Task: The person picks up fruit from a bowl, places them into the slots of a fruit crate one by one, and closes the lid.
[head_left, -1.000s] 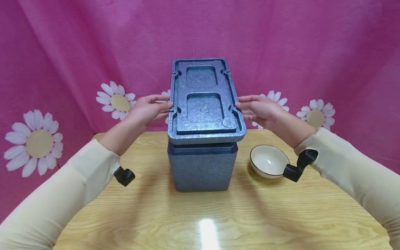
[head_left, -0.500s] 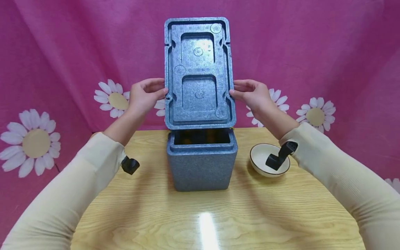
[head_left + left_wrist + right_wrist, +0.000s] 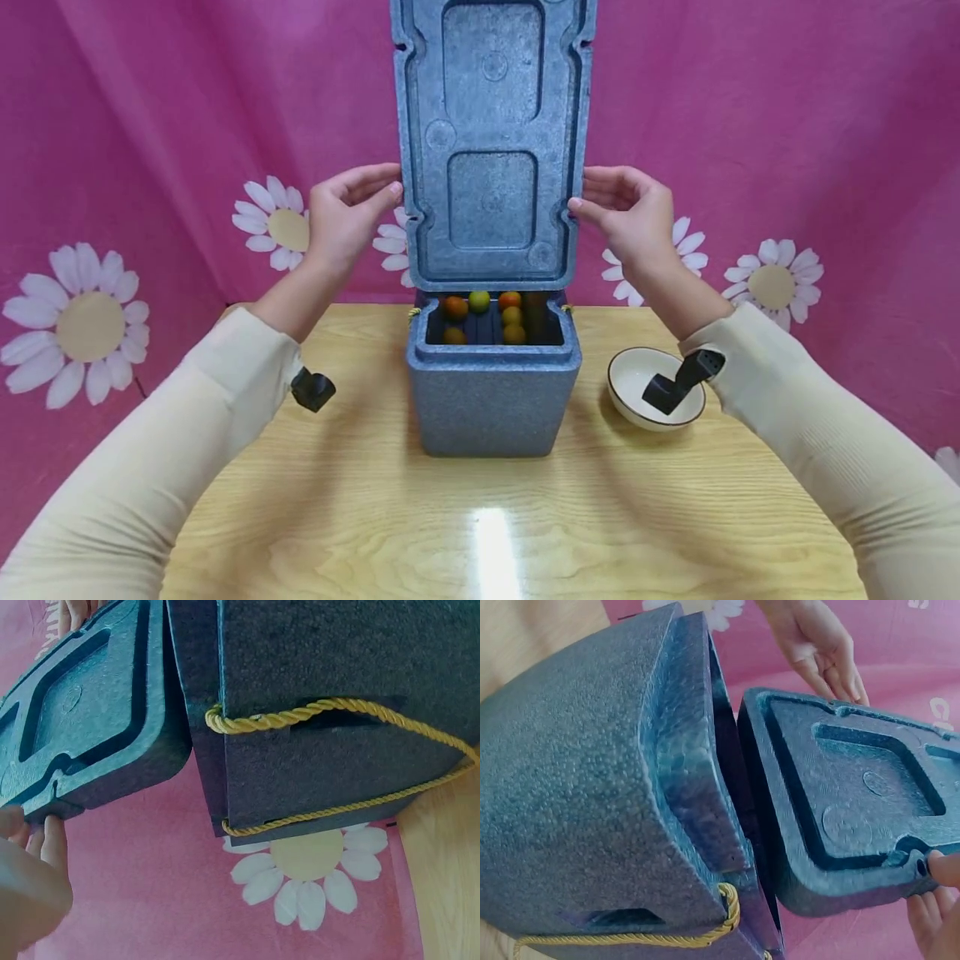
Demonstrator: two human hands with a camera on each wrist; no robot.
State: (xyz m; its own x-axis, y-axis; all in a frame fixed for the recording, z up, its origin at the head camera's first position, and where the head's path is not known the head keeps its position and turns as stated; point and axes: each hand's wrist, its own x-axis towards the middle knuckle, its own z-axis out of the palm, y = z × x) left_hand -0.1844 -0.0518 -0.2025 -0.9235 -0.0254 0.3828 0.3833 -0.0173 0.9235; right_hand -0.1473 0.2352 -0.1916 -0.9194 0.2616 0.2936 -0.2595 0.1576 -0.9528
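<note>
A grey foam lid [image 3: 493,125] stands tilted up steeply above the back of the grey foam box [image 3: 495,408], its recessed panels facing me. My left hand [image 3: 347,217] grips the lid's left edge, thumb in front and fingers behind. On the opposite edge my right hand [image 3: 637,218] holds it the same way, its thumb at a notch. In the right wrist view the lid's rounded lower corner [image 3: 802,889] hangs close beside the box's mouth. Inside the box lie several round fruits, among them a yellow-green one [image 3: 478,301] and a red-orange one [image 3: 455,307].
A cream bowl [image 3: 637,375] with a dark rim stands on the wooden table [image 3: 337,500], right of the box, partly covered by the wrist camera. Yellow rope [image 3: 315,712] runs along the box's side. A pink cloth [image 3: 225,100] with daisies hangs behind.
Both hands have lifted the lid off the box, raising it up and back while tipping it nearly upright. The box's mouth and the fruits inside now show.
</note>
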